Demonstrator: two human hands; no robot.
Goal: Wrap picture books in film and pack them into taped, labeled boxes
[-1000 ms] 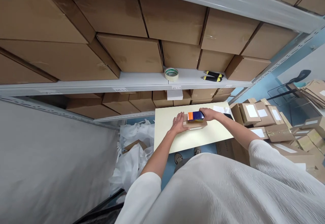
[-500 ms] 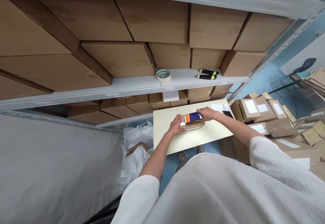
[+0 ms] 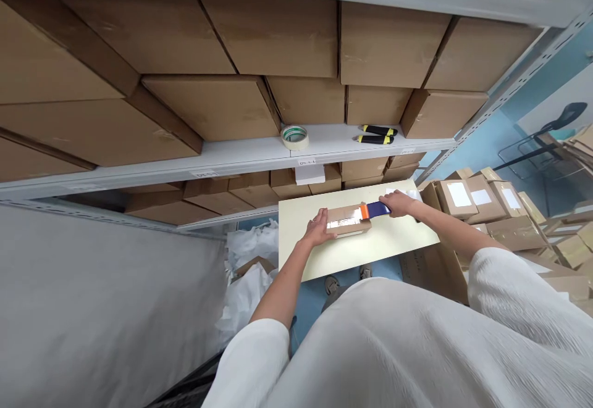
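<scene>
A small flat cardboard box [image 3: 348, 228] lies on a pale yellow table [image 3: 324, 253]. A shiny strip of clear tape runs along the box top. My left hand [image 3: 319, 228] presses on the box's left end, fingers bent over it. My right hand [image 3: 398, 204] grips a blue and orange tape dispenser [image 3: 374, 210] at the box's right end.
Grey metal shelves packed with big cardboard boxes [image 3: 217, 105] rise behind the table. A tape roll [image 3: 294, 137] and two yellow-black box cutters [image 3: 376, 134] lie on the shelf edge. Small labelled parcels [image 3: 482, 201] are piled at right. White wrapping paper [image 3: 248, 278] lies on the floor at left.
My right hand has drawn the tape dispenser to the right along the box top, leaving a strip of tape behind it. My left hand stays on the box's left end.
</scene>
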